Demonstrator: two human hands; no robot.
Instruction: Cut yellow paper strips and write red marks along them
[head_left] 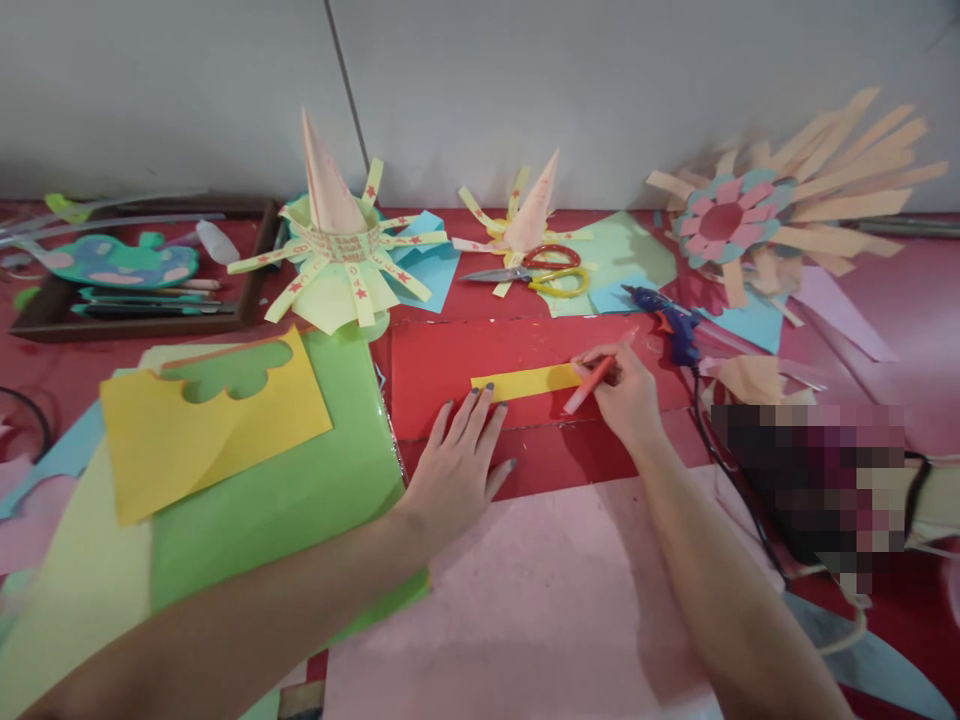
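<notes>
A narrow yellow paper strip (529, 383) lies across a red sheet (442, 350) at the middle of the table. My left hand (461, 450) rests flat with spread fingers, its fingertips on the strip's left end. At the other end, my right hand (622, 390) has its fingers closed round a red marker (590, 385). The marker slants over the strip's right end; whether its tip touches the paper is hidden by my fingers. Below both hands spreads a large pink sheet (525, 600).
Behind the red sheet lie scissors (536, 277) and two paper cones with strips (334, 200). A blue glue gun (675, 325) with a cable sits right. Yellow cut paper (217, 440) lies on green sheets (285, 520) at left, near a dark tray (150, 325).
</notes>
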